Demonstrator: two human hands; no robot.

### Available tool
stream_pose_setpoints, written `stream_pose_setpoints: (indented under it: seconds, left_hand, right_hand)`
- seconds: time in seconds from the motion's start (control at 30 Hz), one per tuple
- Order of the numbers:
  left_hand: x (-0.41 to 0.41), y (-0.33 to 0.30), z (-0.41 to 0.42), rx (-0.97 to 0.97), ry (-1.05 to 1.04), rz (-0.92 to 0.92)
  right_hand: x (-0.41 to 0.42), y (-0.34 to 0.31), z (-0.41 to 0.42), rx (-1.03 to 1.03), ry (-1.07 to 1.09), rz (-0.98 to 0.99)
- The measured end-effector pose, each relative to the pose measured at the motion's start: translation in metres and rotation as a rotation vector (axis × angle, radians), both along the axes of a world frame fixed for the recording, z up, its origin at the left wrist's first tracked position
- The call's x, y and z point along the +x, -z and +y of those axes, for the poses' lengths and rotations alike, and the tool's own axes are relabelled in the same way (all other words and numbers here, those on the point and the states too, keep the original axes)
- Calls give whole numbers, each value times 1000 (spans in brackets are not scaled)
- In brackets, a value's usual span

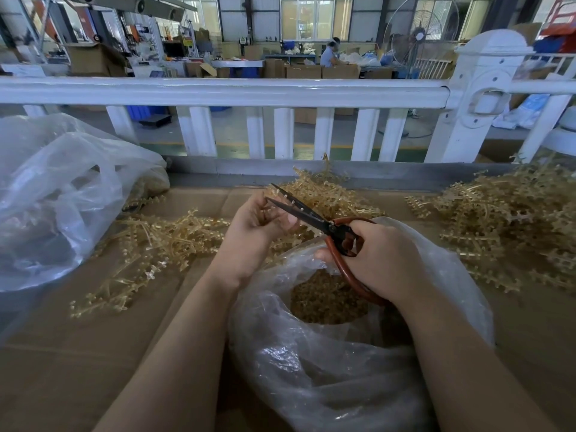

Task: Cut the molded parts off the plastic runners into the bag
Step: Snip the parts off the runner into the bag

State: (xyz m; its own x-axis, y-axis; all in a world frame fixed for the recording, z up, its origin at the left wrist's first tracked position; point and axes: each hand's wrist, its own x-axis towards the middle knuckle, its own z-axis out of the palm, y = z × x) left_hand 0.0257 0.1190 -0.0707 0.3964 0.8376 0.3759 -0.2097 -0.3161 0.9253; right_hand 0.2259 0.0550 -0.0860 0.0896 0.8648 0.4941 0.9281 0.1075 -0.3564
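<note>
My right hand (pixel 378 260) grips red-handled scissors (pixel 314 218) whose black blades stand apart, pointing up and left. My left hand (pixel 258 226) pinches a pale amber plastic runner (pixel 270 210) right at the blades; most of that runner is hidden by my fingers. Below both hands sits a clear plastic bag (pixel 358 353), its mouth holding a heap of small amber cut parts (pixel 327 304). Loose runners lie in piles at the left (pixel 149 244), behind my hands (pixel 324 194) and at the right (pixel 511 219).
Brown cardboard (pixel 78 353) covers the work surface. A second crumpled clear bag (pixel 59 194) sits at the far left. A white railing (pixel 249 92) runs along the far edge, with a factory floor and a seated person beyond it.
</note>
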Motion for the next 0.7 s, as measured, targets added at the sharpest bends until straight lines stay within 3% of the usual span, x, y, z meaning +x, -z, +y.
stream_pose_setpoints:
  seconds: [0.7]
  left_hand:
    - [2,-2,-5,80,-49,17]
  right_hand:
    - [0,0,0,35,7,-29]
